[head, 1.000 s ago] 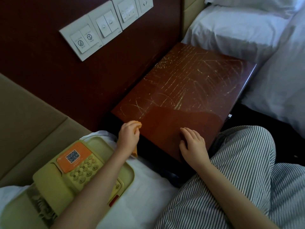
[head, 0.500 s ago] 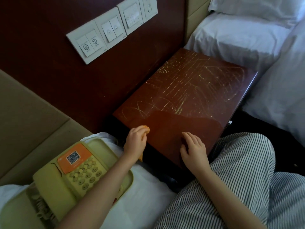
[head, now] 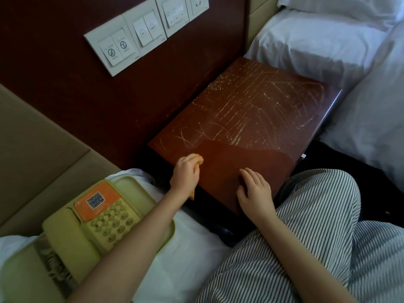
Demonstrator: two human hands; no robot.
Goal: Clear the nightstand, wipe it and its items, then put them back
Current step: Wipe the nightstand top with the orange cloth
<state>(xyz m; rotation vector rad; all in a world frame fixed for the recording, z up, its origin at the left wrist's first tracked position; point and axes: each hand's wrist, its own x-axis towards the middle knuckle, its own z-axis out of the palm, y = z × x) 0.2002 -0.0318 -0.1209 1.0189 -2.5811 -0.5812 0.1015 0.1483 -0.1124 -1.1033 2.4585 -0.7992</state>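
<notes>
As seen from the head: left hand (head: 185, 174) curled round orange cloth (head: 199, 159), pressed on near left edge of scratched nightstand worktop (head: 251, 119). Flat on near edge, right hand (head: 254, 193), fingers relaxed, holding nothing. Off worktop, yellow telephone (head: 94, 224) on white bed (head: 181, 259) at left, partly hidden by left forearm.

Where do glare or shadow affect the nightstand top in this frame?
Head view: light glints off scratches on the far part of the nightstand; a darker curved patch covers the near part, beside the left hand gripping the cloth and under the right hand.
</notes>
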